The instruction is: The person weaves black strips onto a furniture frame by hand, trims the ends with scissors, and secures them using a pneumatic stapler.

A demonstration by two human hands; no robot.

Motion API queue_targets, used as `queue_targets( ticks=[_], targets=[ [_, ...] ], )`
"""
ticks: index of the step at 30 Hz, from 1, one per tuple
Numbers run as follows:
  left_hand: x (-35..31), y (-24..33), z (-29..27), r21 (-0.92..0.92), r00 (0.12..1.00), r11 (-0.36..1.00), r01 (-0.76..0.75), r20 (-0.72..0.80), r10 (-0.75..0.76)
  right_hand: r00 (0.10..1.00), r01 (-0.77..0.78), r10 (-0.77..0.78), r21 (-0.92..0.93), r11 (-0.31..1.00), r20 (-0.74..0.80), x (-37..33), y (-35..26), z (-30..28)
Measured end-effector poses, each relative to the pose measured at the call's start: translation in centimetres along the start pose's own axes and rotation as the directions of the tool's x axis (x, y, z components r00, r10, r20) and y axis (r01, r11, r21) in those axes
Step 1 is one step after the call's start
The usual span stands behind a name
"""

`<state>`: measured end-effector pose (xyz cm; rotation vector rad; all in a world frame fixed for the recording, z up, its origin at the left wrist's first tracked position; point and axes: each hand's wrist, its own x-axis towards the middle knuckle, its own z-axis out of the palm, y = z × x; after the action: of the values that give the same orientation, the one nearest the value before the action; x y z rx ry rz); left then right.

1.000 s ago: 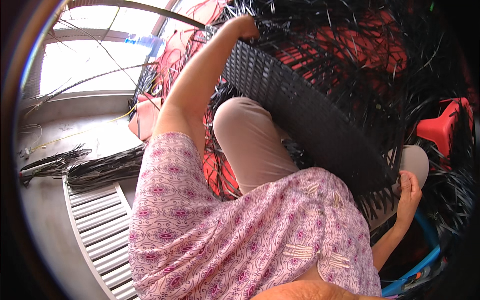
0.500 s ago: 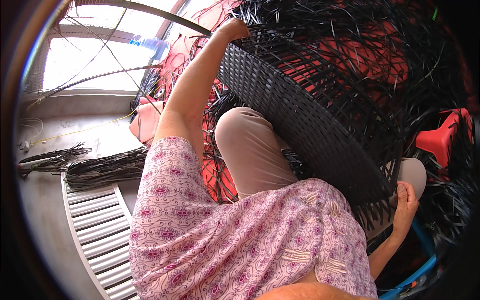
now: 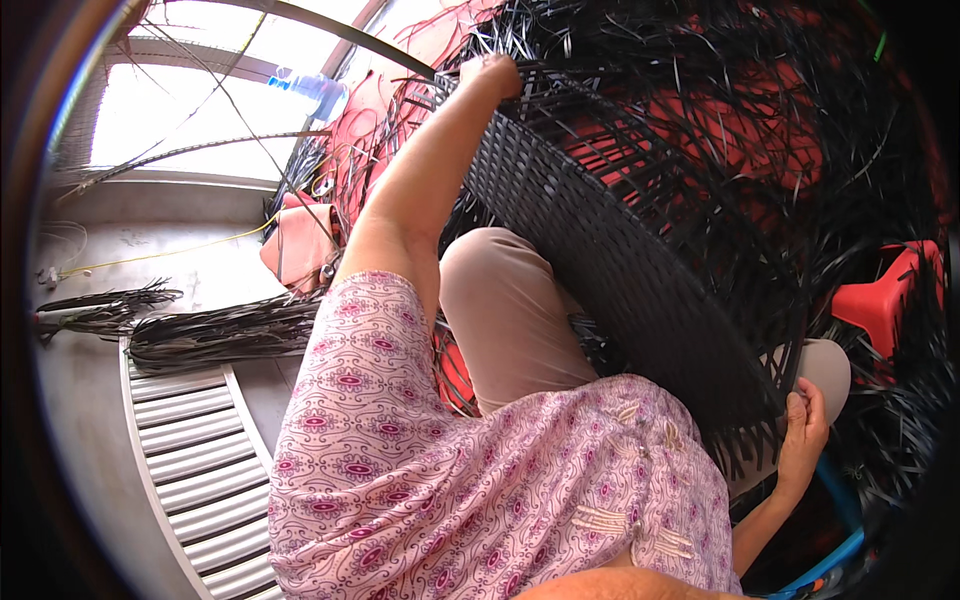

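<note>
A large black woven wicker panel (image 3: pixel 620 260) rests across my lap, with many loose black strands sticking out of it. My left hand (image 3: pixel 492 72) reaches up and is closed on the panel's upper rim. My right hand (image 3: pixel 802 432) grips the panel's lower edge, among the loose strand ends, beside my right knee. I sit in a pink patterned top and beige trousers.
Bundles of black weaving strips (image 3: pixel 215 330) lie on the concrete floor at left, next to a ribbed metal grate (image 3: pixel 190 470). Red plastic stools (image 3: pixel 890 295) stand behind the tangle of strands at right. A bright window (image 3: pixel 190 130) is at upper left.
My left hand has slid along the upper rim while still holding it, and the panel has tilted slightly. My right hand stays at the lower edge.
</note>
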<state>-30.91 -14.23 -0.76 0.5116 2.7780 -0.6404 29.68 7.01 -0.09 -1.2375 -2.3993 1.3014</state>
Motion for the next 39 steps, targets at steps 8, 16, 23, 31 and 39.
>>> queue_targets(
  ticks=[8, 16, 23, 31, 39],
  targets=[
    [2.6, -3.2, -1.1, -0.063, 0.937, 0.949, -0.309, 0.152, 0.316, 0.996, -0.083, 0.081, 0.058, 0.995, 0.032, 0.0, -0.2, 0.2],
    [7.3, -6.9, 3.7, -0.267, 0.976, 0.963, -0.024, -0.215, -0.036, 0.999, -0.049, 0.048, 0.025, 0.999, 0.024, 0.2, -0.9, 0.5],
    [6.9, -5.0, 1.5, -0.058, 0.998, 0.996, -0.066, -0.026, 0.065, 0.997, -0.071, 0.071, 0.002, 0.997, 0.019, 0.1, -1.2, 0.5],
    [14.0, -10.9, 7.2, -0.017, 0.982, 0.982, -0.189, 0.005, 0.189, 0.995, -0.063, 0.064, -0.018, 0.998, 0.081, 0.6, -1.5, 0.1],
    [4.1, -4.7, 0.5, -0.084, 0.985, 0.993, 0.079, -0.143, -0.091, 0.995, -0.069, 0.072, -0.036, 0.997, 0.073, 0.5, -1.6, 0.4]
  ],
)
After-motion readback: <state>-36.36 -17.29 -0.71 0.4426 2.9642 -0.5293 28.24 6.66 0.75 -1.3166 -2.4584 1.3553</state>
